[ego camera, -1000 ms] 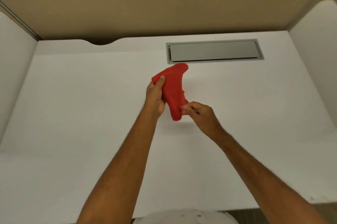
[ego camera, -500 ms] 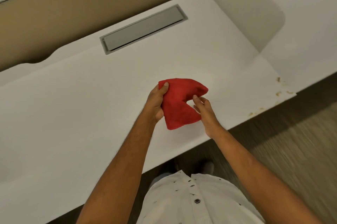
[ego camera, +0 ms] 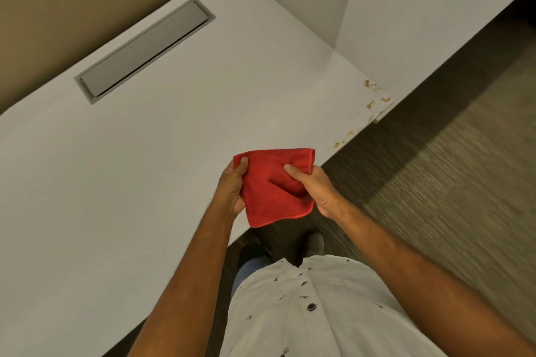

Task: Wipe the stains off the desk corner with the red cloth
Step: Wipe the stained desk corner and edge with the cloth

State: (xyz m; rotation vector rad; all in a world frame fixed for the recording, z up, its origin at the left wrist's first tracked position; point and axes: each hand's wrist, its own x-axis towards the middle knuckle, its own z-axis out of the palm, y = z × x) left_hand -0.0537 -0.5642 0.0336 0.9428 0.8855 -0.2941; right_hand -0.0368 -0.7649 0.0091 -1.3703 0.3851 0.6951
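- The red cloth is held up in the air over the near edge of the bench, folded into a loose pad, its lower corner hanging past the edge above the floor.
- The left hand has its grip clenched on the cloth's left side, thumb on top; the right hand is grasping the right side, thumb pressed into the fabric.
- The stains, brownish smears, sit at the bench's right corner, apart from the cloth and untouched.
- It looks soft, light and limp, creasing wherever a thumb presses; I'd judge it will sag if pinched by one edge.
- Better to bunch it under a flat palm, so the pad stays thick and doesn't slide out while rubbing.
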